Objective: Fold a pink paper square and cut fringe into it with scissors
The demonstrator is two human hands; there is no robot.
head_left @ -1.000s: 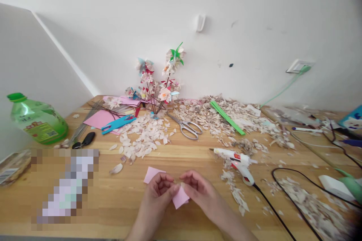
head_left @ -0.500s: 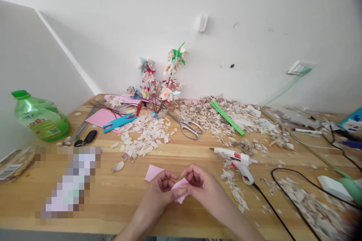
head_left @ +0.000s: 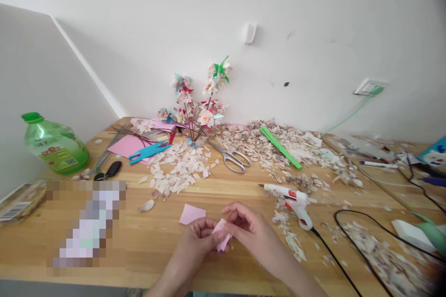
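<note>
Glue gun [head_left: 291, 195] w/ cable, centre-right. Scissors [head_left: 232, 158] far centre, beside paper flowers [head_left: 198, 106]. Green bottle [head_left: 55, 146] far left. Petal scraps [head_left: 177, 171] scattered. Green strip [head_left: 280, 146] far right-centre.

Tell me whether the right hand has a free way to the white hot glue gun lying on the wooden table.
Probably yes. The white hot glue gun lies just beyond the right hand, with only scattered petal scraps between them, but that hand now pinches the small pink paper piece.
</note>
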